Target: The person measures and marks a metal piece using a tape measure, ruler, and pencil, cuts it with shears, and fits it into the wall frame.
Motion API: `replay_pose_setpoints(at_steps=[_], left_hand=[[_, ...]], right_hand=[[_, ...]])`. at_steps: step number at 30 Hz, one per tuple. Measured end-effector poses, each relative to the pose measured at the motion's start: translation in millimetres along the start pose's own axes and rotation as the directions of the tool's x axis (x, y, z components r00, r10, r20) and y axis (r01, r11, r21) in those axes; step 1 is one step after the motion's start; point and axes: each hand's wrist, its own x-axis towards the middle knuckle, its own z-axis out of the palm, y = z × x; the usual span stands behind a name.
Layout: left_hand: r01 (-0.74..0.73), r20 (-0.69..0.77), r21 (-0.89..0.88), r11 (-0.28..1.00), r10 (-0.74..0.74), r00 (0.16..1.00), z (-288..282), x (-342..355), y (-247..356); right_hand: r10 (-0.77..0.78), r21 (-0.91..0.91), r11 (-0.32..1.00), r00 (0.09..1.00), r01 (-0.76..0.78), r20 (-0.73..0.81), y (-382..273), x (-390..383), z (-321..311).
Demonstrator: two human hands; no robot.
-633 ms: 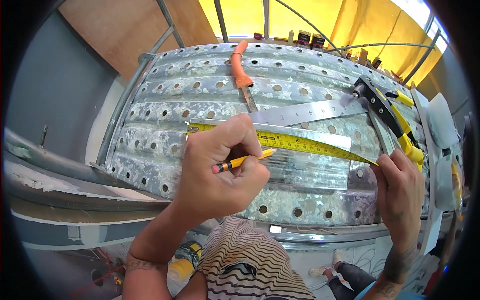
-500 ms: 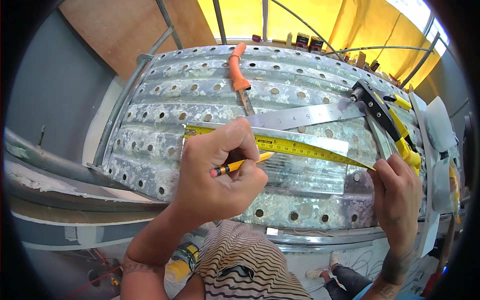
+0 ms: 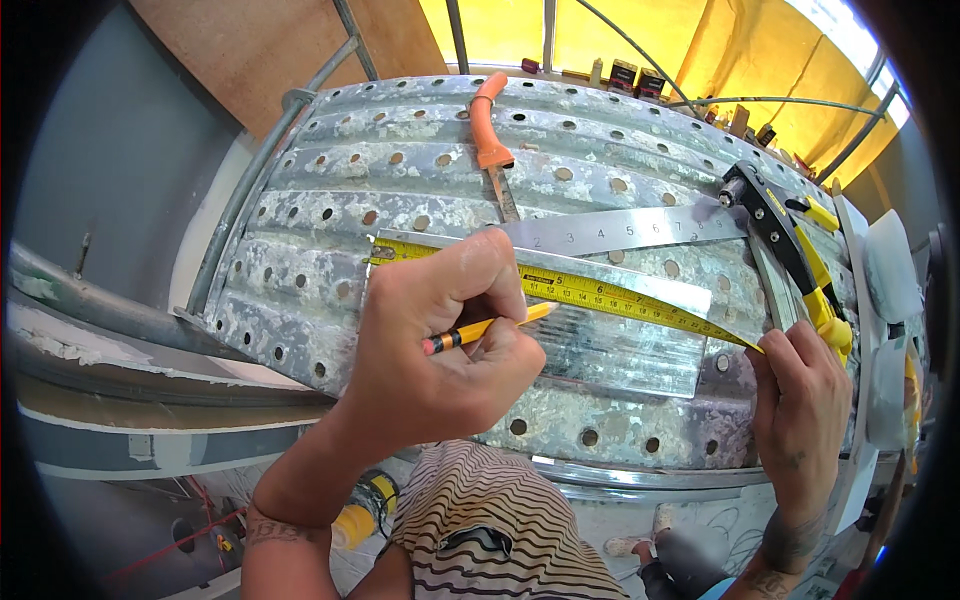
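My left hand (image 3: 450, 350) grips a yellow pencil (image 3: 470, 330) over a clear ribbed sheet with a metal edge (image 3: 630, 355). A yellow tape measure (image 3: 600, 292) lies stretched along that sheet, its far-left end beside my left fingers. My right hand (image 3: 800, 385) pinches the tape's right end; the case is not visible. Behind them a steel ruler (image 3: 635, 227) crosses the scaffold plank. An orange-handled blade (image 3: 487, 130) lies farther back, and a black and yellow riveting tool (image 3: 780, 240) is just beyond my right hand.
The perforated, paint-spattered plank (image 3: 330, 200) is framed by steel tubes (image 3: 240, 200), with small boxes and bottles (image 3: 630, 80) along the back. White pieces (image 3: 890, 270) stand at right. Another person's legs and shoes (image 3: 655, 550) show below.
My hands keep their grip on pencil and tape, with little movement apart from a slight shift of the view. The other person's feet appear slightly lower.
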Motion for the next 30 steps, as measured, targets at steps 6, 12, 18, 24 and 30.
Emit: replay_pose_setpoints(at_steps=[6, 12, 18, 24, 30], left_hand=[[-0.027, -0.010, -0.014, 1.000, 0.026, 1.000, -1, 0, 1], [-0.020, -0.016, 0.011, 1.000, 0.020, 1.000, 1, -1, 0], [-0.034, 0.101, 0.079, 0.996, 0.025, 0.995, -11, -4, 10], [-0.339, -0.365, -0.396, 0.853, 0.192, 0.911, -53, -37, 21], [-0.278, -0.504, -0.217, 0.936, 0.136, 0.853, -97, -61, 0]], right_hand=[[0.002, 0.012, 1.000, 1.000, -0.002, 0.015, -1, 2, -1], [-0.010, 0.029, 1.000, 1.000, 0.010, 0.003, -1, 2, -2], [-0.037, 0.024, 0.999, 0.999, 0.038, -0.015, -2, 3, -5], [-0.057, 0.306, 0.952, 0.978, -0.007, 0.199, 6, 10, -45], [-0.345, 0.107, 0.924, 0.920, 0.368, -0.185, -37, 116, -39]])
